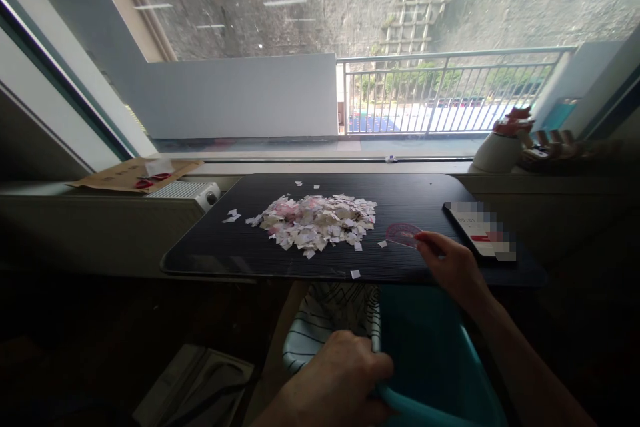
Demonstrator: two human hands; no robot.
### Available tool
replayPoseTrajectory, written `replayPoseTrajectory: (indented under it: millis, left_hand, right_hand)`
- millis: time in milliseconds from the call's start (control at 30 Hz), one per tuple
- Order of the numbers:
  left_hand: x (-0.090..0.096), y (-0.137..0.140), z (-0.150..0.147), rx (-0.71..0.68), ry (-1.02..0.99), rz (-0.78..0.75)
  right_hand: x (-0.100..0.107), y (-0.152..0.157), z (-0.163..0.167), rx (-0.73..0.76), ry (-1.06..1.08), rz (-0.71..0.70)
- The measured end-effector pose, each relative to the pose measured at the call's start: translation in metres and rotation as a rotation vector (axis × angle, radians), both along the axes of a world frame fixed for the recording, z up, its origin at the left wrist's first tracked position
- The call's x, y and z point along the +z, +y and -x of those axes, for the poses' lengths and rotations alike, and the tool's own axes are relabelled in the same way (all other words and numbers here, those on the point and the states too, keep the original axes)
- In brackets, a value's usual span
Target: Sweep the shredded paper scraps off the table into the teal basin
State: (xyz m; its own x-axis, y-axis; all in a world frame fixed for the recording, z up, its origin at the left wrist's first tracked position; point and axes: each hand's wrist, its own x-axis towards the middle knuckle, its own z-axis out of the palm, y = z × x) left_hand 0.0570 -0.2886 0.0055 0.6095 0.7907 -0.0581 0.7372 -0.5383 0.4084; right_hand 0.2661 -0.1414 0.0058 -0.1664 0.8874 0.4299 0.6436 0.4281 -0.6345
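My right hand (pixel 447 263) pinches one end of a clear pink protractor (pixel 400 233), holding it just above the black tabletop (pixel 220 243). To its left lies a broad heap of torn paper scraps (pixel 320 220), mostly white with some pink. A loose scrap (pixel 355 274) rests at the table's front edge. Below, my left hand (pixel 345 370) is closed around the rims where a white bin with black stripes (pixel 305 340) meets a teal bin (pixel 425 333). Both bins stand under the table's front edge. The left fingertips are partly hidden.
A phone (pixel 475 230) lies on the table's right side. Behind the table, a windowsill carries a white pot (pixel 497 152) on the right. Brown paper (pixel 130 175) with red-handled scissors (pixel 144 184) sits at the left, near a white radiator (pixel 185 192).
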Motion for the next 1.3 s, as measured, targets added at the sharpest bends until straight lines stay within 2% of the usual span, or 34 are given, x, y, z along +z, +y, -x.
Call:
replayPoseTrajectory:
  millis: [233,400,567,867,1133,1300]
  left_hand:
    - [-0.003,-0.001,0.0,0.0,0.006,-0.027]
    - [-0.003,-0.002,0.001,0.007,0.007,-0.05]
    - [-0.005,-0.004,0.003,0.014,0.001,-0.057]
    - [-0.002,-0.004,0.004,0.002,0.062,-0.056]
    - [0.0,-0.001,0.002,0.006,0.073,0.024]
    - [-0.001,-0.003,0.004,0.023,0.058,0.012]
  right_hand:
    - [-0.003,-0.028,0.015,0.261,0.035,0.072]
    - [-0.002,-0.031,0.02,0.241,0.05,0.086]
    - [-0.001,-0.037,0.025,0.329,0.047,0.099]
    - [-0.001,-0.037,0.026,0.337,0.026,0.089]
    - [0.003,-0.007,0.034,0.196,0.015,-0.007]
    - [0.006,-0.011,0.028,0.172,-0.035,0.023]
